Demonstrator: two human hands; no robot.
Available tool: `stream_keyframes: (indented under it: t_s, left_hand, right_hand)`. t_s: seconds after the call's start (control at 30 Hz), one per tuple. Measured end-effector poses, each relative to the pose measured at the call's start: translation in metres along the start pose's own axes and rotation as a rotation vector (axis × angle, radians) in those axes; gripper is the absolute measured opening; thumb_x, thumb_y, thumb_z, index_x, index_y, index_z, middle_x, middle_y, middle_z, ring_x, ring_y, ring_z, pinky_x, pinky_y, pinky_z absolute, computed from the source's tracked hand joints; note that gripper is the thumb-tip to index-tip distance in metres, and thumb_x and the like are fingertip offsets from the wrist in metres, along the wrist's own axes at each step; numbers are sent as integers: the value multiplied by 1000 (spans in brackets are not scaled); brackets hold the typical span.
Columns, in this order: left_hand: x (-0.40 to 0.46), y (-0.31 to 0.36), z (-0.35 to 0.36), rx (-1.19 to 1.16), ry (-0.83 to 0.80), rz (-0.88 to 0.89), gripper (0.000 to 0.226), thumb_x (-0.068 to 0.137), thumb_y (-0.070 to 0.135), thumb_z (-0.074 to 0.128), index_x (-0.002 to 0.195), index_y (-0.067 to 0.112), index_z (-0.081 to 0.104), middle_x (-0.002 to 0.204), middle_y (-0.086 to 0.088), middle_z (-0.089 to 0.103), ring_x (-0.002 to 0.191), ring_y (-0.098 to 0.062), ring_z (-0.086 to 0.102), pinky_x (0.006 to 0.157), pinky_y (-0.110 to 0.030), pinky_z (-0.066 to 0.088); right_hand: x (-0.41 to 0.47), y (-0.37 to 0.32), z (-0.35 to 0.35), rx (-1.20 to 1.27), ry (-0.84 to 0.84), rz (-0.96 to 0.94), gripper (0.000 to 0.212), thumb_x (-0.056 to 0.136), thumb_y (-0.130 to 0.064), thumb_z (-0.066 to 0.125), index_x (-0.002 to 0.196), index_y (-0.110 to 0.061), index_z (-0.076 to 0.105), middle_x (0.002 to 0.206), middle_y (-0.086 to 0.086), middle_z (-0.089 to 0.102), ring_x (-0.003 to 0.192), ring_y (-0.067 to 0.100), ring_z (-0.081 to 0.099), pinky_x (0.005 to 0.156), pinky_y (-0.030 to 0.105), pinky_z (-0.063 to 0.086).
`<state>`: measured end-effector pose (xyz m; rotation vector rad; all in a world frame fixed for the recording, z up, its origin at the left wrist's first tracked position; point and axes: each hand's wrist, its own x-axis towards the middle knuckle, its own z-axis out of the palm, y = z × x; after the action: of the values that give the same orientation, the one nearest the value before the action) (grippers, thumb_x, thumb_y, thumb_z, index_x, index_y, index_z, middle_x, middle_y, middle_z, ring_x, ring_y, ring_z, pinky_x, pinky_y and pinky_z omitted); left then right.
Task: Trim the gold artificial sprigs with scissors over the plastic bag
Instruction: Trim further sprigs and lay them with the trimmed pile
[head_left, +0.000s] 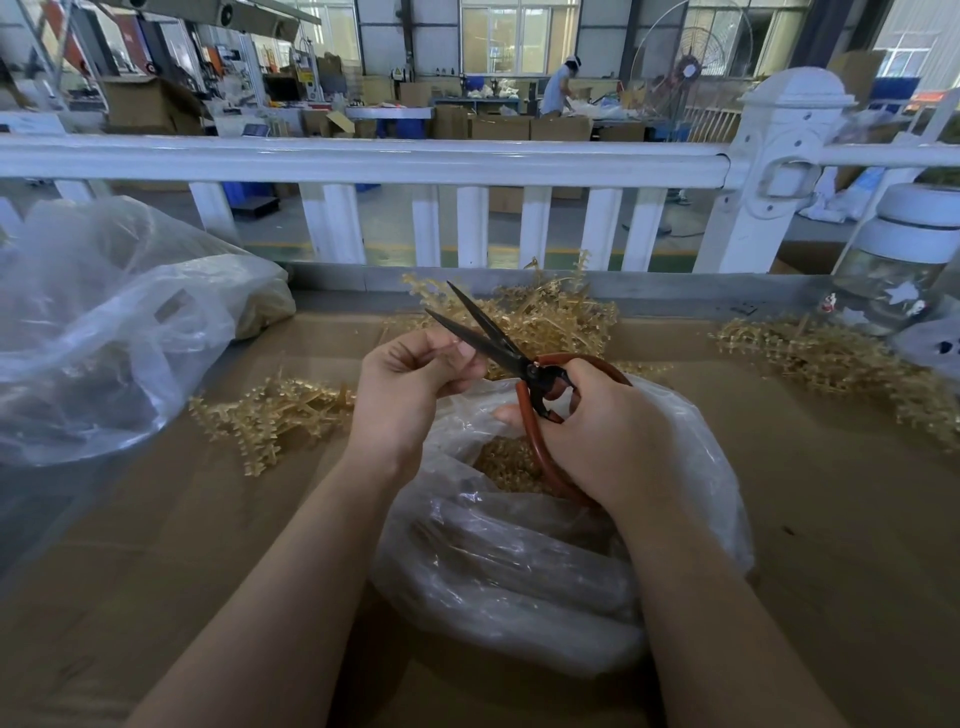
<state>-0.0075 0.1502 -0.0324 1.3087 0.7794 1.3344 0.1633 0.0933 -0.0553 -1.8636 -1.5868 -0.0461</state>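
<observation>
- Gold plastic sprigs: three loose piles on the cardboard-covered table (831, 519) – left (270, 415), centre back (550, 317), right (831, 358).
- One pair of red-handled black-bladed scissors (498, 343), blades apart, gripped by right hand (597, 431).
- Left hand (410, 379) pinches a small sprig piece by the blades.
- Two clear plastic bags: near bag (519, 561) under hands holds gold trimmings; left bag (104, 332), contents unclear.
- No legible writing.

Red-handled scissors (511, 358), blades apart, above crumpled clear plastic bag (524, 561) (gold sprigs (556, 317) behind)
</observation>
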Motion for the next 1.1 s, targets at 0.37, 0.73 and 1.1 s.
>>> stream_keyframes:
  t_s: [0.37, 0.73, 1.1]
  left_hand:
    - [-2, -2, 0, 68, -39, 34, 19, 91, -5, 61, 83, 9, 72, 71, -3, 72, 69, -13, 67, 67, -22, 53]
    - [-2, -1, 2, -17, -36, 3, 24, 90, -3, 63, 75, 14, 72, 70, -4, 71, 69, -15, 68, 67, -22, 54]
    - [-2, -1, 5, -87, -44, -54, 14, 91, -1, 61, 81, 7, 67, 69, -2, 70, 67, -13, 67, 66, -21, 54]
  right_hand:
    - [0, 1, 2, -6, 14, -35, 65, 69, -93, 49, 95, -34, 60, 79, -21, 57, 76, 2, 55, 62, 23, 47]
    - [1, 4, 4, 19, 30, -27, 64, 66, -94, 48, 88, -35, 60, 75, -24, 56, 71, -1, 54, 59, 19, 44]
    - [3, 5, 5, 103, -9, -5, 62, 65, -90, 57, 88, -32, 64, 76, -22, 60, 72, -2, 56, 60, 17, 42]
